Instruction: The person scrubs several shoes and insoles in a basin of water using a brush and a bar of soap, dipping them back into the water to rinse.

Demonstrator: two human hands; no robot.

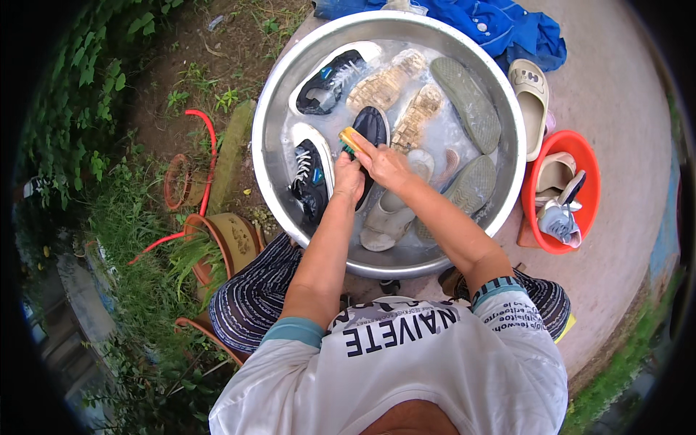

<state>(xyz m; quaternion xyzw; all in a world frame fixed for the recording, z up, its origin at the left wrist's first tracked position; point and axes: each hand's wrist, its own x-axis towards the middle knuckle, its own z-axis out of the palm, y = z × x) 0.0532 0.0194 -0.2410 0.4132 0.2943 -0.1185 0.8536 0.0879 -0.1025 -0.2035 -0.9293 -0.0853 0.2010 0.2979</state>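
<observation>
A wide metal basin (266,179) of cloudy water stands before me, with several shoes lying in it. My left hand (349,175) grips a dark shoe (371,124) near the basin's middle. A yellow-backed scrub brush (353,140) with green bristles is in my right hand (385,166), its bristles against the shoe or just over it. Left of my hands lie a black-and-white sneaker (312,174) and another like it (329,81). A pale slip-on shoe (386,220) rests under my right forearm. Beyond are brown-stained soles (417,117) and a green-grey sole (467,103), turned up.
A red plastic tub (590,179) with shoes stands at the right, near a beige clog (530,109). Blue cloth (489,24) is heaped behind the basin. On the left are terracotta-coloured pots (234,239), a red hose (209,157) and a mossy slab (231,157).
</observation>
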